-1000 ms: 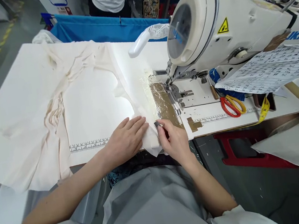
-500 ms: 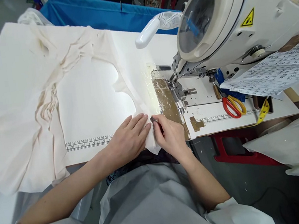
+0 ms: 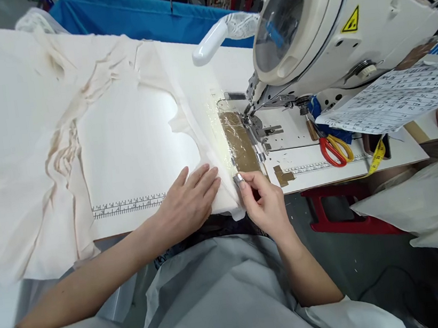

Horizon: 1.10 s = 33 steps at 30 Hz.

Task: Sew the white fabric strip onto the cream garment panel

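Between the hands (image 3: 189, 203) lies the pale fabric's near end (image 3: 225, 195).

fabric (image 3: 63, 163): it's lying on the surface (image 3: 130, 138), left
sewing machine (image 3: 319, 38): it's sitting right
scissors (image 3: 336, 150): they're lying near tape measure (image 3: 378, 156)

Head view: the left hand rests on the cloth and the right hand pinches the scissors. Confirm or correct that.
Wrong about the scissors: the head view shows the right hand pinching a metal piece. The left hand does rest on the cloth.
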Motion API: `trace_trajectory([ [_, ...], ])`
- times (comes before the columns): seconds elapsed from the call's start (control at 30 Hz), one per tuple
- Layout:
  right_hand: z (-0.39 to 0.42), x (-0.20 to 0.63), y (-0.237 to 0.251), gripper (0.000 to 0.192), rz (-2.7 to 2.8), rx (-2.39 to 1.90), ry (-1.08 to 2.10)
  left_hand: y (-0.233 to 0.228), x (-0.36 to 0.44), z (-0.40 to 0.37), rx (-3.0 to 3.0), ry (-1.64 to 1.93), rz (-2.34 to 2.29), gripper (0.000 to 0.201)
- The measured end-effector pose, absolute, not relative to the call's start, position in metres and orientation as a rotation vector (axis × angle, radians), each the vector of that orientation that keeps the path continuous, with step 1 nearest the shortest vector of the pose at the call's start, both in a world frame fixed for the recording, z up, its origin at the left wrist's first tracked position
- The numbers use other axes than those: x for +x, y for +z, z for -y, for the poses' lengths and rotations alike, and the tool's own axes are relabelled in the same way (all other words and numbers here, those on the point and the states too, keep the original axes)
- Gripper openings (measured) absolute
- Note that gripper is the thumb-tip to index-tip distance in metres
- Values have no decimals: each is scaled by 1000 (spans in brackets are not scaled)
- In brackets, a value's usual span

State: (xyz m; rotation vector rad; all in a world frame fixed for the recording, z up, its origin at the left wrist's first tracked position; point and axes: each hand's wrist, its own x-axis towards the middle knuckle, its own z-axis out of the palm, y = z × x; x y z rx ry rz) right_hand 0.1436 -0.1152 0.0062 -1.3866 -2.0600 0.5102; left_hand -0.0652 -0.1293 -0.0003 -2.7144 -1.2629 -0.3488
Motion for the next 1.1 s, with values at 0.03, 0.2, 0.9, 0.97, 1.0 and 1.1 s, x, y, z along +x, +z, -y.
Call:
trace_trajectory([
  [0.03, 116, 141, 6, 20, 2042, -1386, 494, 0, -66, 129, -2735, -353, 1240, 41],
  [0.2, 116, 128, 1, 21, 2120, -1387, 375, 1, -67, 128, -2783, -380, 1169, 38],
  [0.9, 135, 147, 10, 22, 2341, -1344, 199, 1, -64, 135, -2781, -384, 1194, 37],
  [0.97, 137, 154, 12, 22, 2350, -1355, 227, 1, -64, 135, -2766, -380, 1186, 37],
  [1.0, 135, 156, 12, 22, 2356, -1350, 236, 1, -64, 135, -2750, -372, 1189, 38],
  [1.1, 120, 153, 8, 24, 2388, -1298, 215, 3, -66, 132, -2684, -320, 1266, 38],
])
